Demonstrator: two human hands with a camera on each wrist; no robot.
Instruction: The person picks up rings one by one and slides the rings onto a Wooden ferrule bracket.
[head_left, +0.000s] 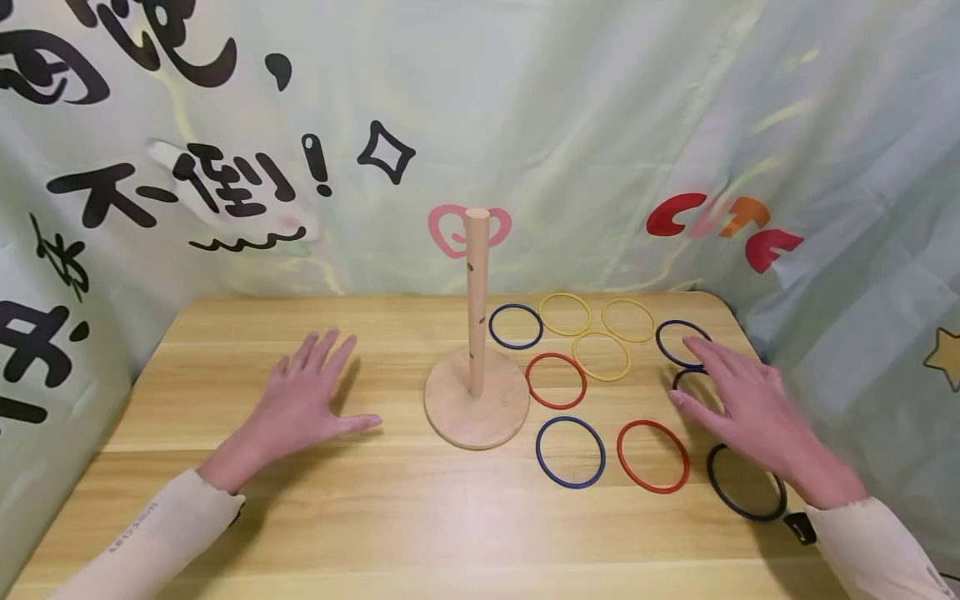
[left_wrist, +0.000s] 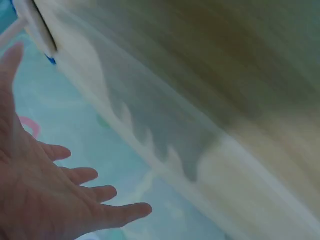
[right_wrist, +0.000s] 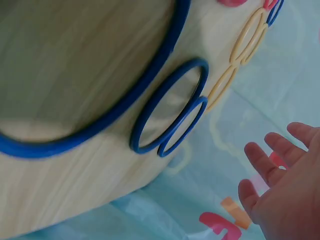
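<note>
My left hand (head_left: pixel 307 408) hovers over the left side of the table, fingers spread and thumb out toward the wooden peg stand, holding nothing. The stand has an upright post (head_left: pixel 477 308) on a round base (head_left: pixel 450 417). On the right, my right hand (head_left: pixel 757 408) hangs above the dark blue rings, its fingers loosely bent and apart, with no ring in them. It partly covers the far blue ring (head_left: pixel 658 343) and the dark ring (head_left: pixel 675 379) beside it. Nearer my right sleeve lies another dark blue ring (head_left: pixel 712 479). The right wrist view shows a large blue ring (right_wrist: pixel 135 92) flat on the wood.
Right of the stand lie two red rings (head_left: pixel 620 454), a front blue ring (head_left: pixel 538 450), a back blue ring (head_left: pixel 491 327) and several yellow rings (head_left: pixel 575 357). The wooden table (head_left: pixel 360 517) ends at a printed curtain (head_left: pixel 585 150) behind and at both sides.
</note>
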